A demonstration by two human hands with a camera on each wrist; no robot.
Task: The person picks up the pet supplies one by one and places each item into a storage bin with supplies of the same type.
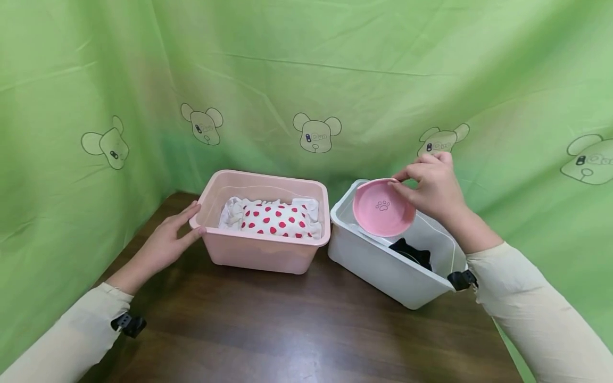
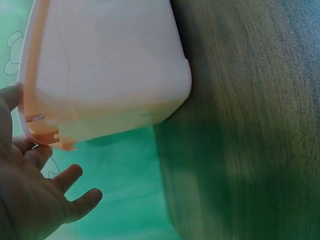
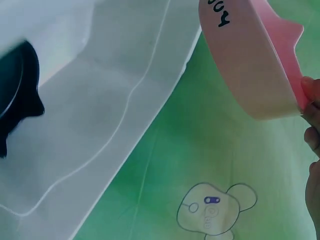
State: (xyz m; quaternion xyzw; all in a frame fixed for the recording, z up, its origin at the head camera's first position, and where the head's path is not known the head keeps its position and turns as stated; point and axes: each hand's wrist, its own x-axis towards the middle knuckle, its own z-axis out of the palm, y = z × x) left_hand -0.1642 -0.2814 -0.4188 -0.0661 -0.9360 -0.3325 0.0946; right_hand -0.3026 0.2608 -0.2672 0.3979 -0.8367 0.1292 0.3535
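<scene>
Right of centre in the head view, your right hand (image 1: 433, 185) pinched the pink bowl (image 1: 383, 213) over the white bin (image 1: 383, 271). Left of centre, your left hand (image 1: 165, 239) gripped the pink bin (image 1: 261, 254) by its rim.

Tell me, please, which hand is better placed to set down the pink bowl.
Probably the right hand: it pinches the pink bowl at the white bin, while the left hand holds the pink bin.

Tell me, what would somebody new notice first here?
Probably the pink paw-print bowl, held up by the right hand near the white bin. Next, the red-spotted white cloth inside the pink bin the left hand holds. Behind, mouse-eared faces dot the green curtain.
</scene>
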